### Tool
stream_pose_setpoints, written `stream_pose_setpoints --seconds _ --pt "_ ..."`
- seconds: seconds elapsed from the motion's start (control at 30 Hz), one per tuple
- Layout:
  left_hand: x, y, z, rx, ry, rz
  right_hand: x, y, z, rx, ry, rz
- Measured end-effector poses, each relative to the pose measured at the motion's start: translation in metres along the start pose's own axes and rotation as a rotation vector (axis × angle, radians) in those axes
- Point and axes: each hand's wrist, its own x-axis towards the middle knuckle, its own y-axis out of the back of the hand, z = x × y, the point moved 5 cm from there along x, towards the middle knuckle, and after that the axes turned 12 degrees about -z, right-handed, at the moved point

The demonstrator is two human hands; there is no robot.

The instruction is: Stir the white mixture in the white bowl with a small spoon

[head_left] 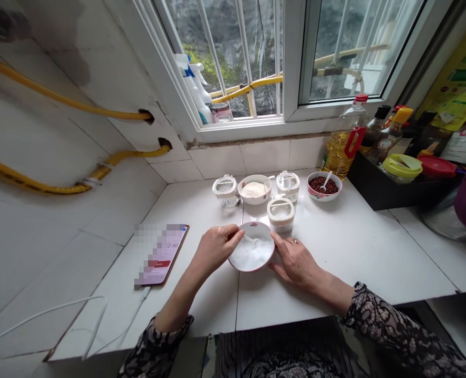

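Observation:
A white bowl with a pink rim [252, 257] holds a white powdery or granular substance and is tilted toward me on the counter. My left hand [219, 244] pinches the handle of a small white spoon [250, 239], whose tip dips into the white contents. Around the bowl's right side, my right hand [298, 260] grips the rim with thumb below and fingers along the edge. Just behind the bowl stands a clear jar with a cream-framed lid [280, 214], close to my right hand's fingers.
Two more clear jars, one on the left [225, 190] and one on the right [288, 184], flank a bowl of pale grains [255, 192]. A bowl of dark red beans [324, 188] sits near an oil bottle [343, 142]. At left lies a phone [165, 254] with a cable.

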Motion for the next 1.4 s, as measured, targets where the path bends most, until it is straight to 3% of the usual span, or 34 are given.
stream_pose_setpoints --seconds 0.27,0.57,0.97,1.07,1.2,1.3,1.4 --pt "-0.008 0.012 0.002 -0.062 -0.016 0.061 -0.001 -0.002 0.001 -0.008 0.004 0.002" --pt "-0.01 0.013 0.003 -0.161 -0.053 0.025 0.0 -0.002 0.0 -0.022 -0.003 0.0" --pt "0.002 0.013 -0.011 -0.51 -0.033 -0.069 0.0 -0.002 0.0 -0.029 -0.007 -0.005" --pt "0.007 0.022 -0.008 -0.571 -0.057 0.01 0.0 -0.002 0.0 -0.037 -0.004 0.006" --pt "0.015 0.036 0.01 -0.534 -0.152 0.222 0.0 -0.002 0.0 -0.028 0.005 0.014" --pt "0.018 0.041 0.03 -0.372 -0.279 0.418 0.0 -0.002 0.0 -0.033 -0.003 0.011" --pt "0.022 0.032 0.046 -0.109 -0.373 0.509 0.0 -0.002 0.0 -0.031 -0.021 -0.006"
